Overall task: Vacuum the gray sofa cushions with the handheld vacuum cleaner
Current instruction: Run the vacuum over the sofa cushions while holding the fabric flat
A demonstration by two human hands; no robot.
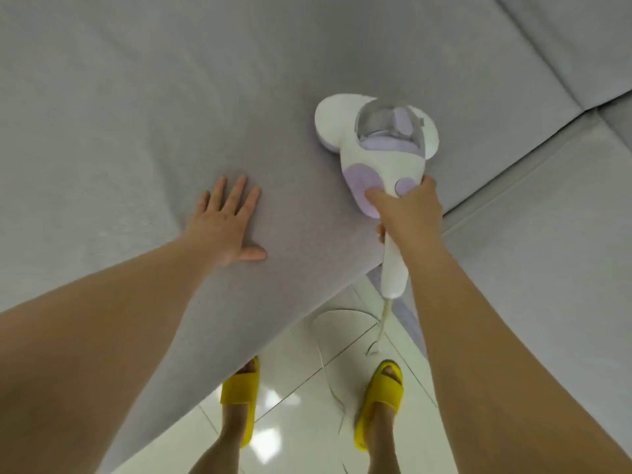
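Note:
A white and lilac handheld vacuum cleaner (372,145) rests head-down on a large gray sofa cushion (171,97), near that cushion's right edge. My right hand (407,213) is shut around its white handle, thumb lying on the lilac panel. My left hand (225,224) lies flat on the same cushion, fingers spread, to the left of the vacuum and apart from it. A second gray cushion (547,251) lies to the right across a seam.
The vacuum's white cord (328,364) trails from the handle down onto the glossy white tiled floor (294,432). My feet in yellow slippers (379,401) stand at the sofa's front edge. Back cushions (581,46) rise at the top right.

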